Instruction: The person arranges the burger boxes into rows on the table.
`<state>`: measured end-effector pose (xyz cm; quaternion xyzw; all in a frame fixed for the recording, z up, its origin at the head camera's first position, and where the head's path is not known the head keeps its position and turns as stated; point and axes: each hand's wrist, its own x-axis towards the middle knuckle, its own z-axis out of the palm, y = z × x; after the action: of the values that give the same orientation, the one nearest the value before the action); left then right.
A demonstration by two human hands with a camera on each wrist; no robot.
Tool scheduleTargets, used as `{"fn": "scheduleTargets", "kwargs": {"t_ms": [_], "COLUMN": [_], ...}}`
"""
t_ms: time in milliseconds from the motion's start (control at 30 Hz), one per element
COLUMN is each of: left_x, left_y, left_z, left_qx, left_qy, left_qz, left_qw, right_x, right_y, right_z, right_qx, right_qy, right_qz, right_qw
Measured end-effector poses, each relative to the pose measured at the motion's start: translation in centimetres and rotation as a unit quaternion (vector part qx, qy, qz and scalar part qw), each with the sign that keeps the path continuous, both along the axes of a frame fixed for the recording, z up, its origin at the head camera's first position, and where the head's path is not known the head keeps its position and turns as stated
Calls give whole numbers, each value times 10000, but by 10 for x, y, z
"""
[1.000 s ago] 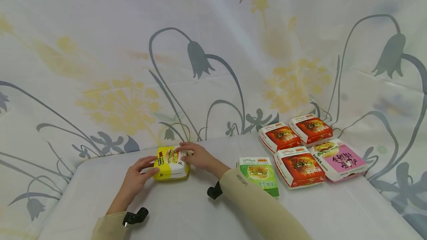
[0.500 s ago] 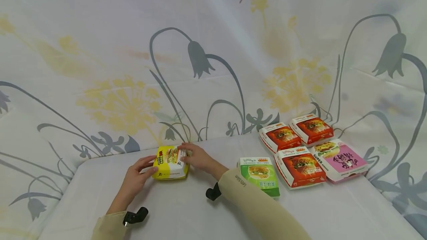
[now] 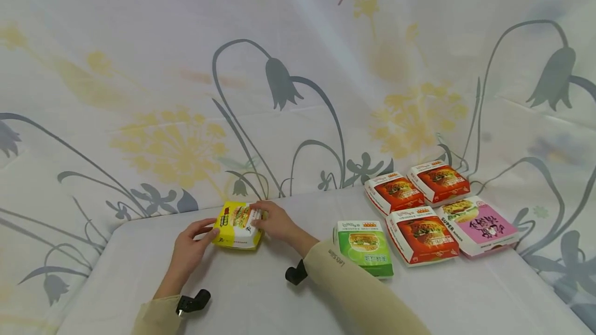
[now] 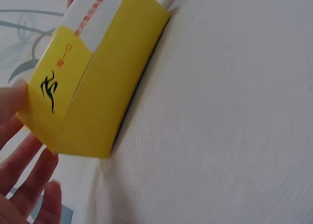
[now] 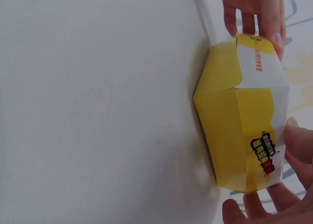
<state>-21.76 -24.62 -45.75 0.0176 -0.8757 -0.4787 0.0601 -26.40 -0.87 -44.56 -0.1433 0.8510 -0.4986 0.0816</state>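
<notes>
A small yellow and white burger box (image 3: 238, 224), its lid printed with a burger, sits at the left of the white-covered table between both hands. My left hand (image 3: 190, 244) holds its left end, the thumb at the near corner. Opposite it, my right hand (image 3: 278, 222) grips the right end with the thumb over the top. In the left wrist view, the box's plain yellow side (image 4: 117, 77) faces the camera, closed along its fold. The right wrist view shows a side flap (image 5: 225, 67) folded at a corner, with fingers of both hands at the ends.
A green burger box (image 3: 365, 247) lies right of centre, beside the right sleeve (image 3: 354, 283). Beyond it are three red burger boxes (image 3: 423, 234) and a pink one (image 3: 484, 226). A flower-printed cloth (image 3: 321, 118) hangs behind the table.
The yellow box has shifted slightly left, the right hand moving with it. Both hands stay at its ends. The head view has turned a little, so the other boxes appear slightly further right.
</notes>
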Motion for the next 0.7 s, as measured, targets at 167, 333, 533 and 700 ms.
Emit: {"fn": "scheduleTargets", "kwargs": {"t_ms": [167,333,533,700], "left_x": [5,11,15,16], "left_y": [8,19,28,31], "left_z": [3,12,16,18], "left_qx": [-248,-395,-1251,-1283], "left_qy": [668,1224,1246,825], "left_qz": [417,390,329,223], "left_qw": [9966,9909,9837,9880], "right_x": [4,6,6,8], "right_y": [-4,-5,-5,-4], "right_z": [2,3,0,-2], "right_qx": [157,294,453,762], "right_qy": [60,169,410,677], "right_qz": [-26,-21,-1,47], "right_qw": [9999,9994,9981,9948]}}
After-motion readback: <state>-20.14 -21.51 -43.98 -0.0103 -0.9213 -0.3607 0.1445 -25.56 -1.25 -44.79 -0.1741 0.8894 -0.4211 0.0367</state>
